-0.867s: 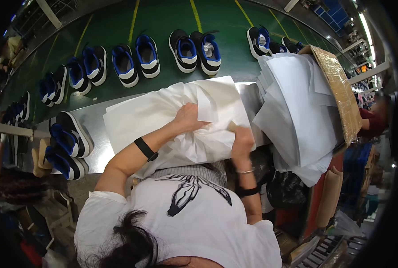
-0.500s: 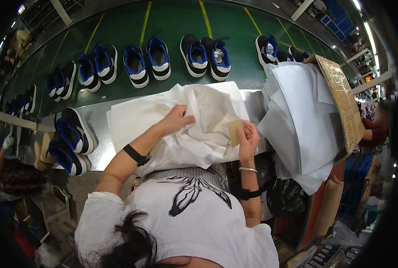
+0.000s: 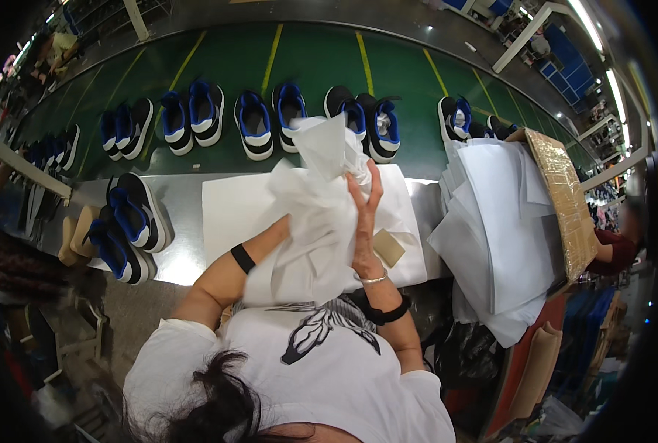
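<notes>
A crumpled sheet of white tissue paper [image 3: 310, 210] is raised in a loose bunch in front of my chest, blurred in places. My right hand [image 3: 366, 218] grips its right side, with the fingers pointing up along it. My left forearm [image 3: 259, 247] reaches to the bunch from the other side, but the paper covers that hand's fingers. Under the bunch lies a flat stack of white paper [image 3: 222, 199] on the metal table. A small tan card [image 3: 388, 248] rests on this stack, just right of my right wrist.
Blue-lined black-and-white sneakers [image 3: 255, 129] stand in a row on the green conveyor [image 3: 240, 55]. Another pair [image 3: 133, 221] is on the metal table at left, beside tan shoe forms [image 3: 78, 232]. On the right, loose white sheets [image 3: 502, 214] lean against a cardboard box [image 3: 561, 203]; a person's sleeve [image 3: 617, 249] shows behind.
The tissue paper has gone from spread on the stack to bunched up and lifted. My right hand has let go of the tan card and taken hold of the paper. The whole view has shifted slightly.
</notes>
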### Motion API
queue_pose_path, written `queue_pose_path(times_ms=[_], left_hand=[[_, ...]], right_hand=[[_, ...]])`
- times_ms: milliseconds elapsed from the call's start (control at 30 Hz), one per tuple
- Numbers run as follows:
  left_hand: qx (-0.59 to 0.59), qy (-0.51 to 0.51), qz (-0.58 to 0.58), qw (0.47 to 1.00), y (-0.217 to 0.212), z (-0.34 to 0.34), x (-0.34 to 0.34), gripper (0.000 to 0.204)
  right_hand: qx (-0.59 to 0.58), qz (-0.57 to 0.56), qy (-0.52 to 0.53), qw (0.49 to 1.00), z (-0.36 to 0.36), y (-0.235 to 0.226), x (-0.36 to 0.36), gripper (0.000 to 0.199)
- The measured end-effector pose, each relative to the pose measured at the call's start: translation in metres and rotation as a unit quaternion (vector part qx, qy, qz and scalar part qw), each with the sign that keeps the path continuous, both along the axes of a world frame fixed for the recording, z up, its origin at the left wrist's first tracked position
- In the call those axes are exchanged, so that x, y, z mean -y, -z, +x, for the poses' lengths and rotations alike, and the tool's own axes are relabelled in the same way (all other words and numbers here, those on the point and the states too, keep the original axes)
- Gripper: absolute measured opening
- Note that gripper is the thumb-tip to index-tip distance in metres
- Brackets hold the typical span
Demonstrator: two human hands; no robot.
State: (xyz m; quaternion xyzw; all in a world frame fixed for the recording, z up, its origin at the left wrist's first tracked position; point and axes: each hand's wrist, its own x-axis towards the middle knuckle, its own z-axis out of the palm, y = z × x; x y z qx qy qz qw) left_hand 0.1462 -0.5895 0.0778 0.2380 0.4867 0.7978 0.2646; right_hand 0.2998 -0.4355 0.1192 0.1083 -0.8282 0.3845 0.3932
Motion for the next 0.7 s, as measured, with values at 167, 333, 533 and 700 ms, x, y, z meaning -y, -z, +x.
queue_pose_path(times_ms=[167, 333, 533, 700], left_hand=[[-0.155, 0.047, -0.057, 0.985, 0.009, -0.017, -0.023, 0.022], [-0.082, -0.305, -0.064, 0.947, -0.016, -0.002, -0.013, 0.029], [0.273, 0.041, 0.186, 0.943, -0.003, 0.05, -0.09, 0.064], [0.176, -0.088, 0.143, 0.97, -0.057, 0.048, -0.119, 0.045]], right_hand=[[-0.072, -0.021, 0.105, 0.992, -0.005, -0.023, -0.045, 0.035], [-0.179, 0.16, 0.262, 0.935, -0.011, -0.083, -0.101, 0.035], [-0.103, 0.096, 0.111, 0.984, -0.028, -0.047, -0.049, 0.041], [0.071, -0.542, 0.014, 0.837, -0.013, -0.013, -0.036, 0.041]])
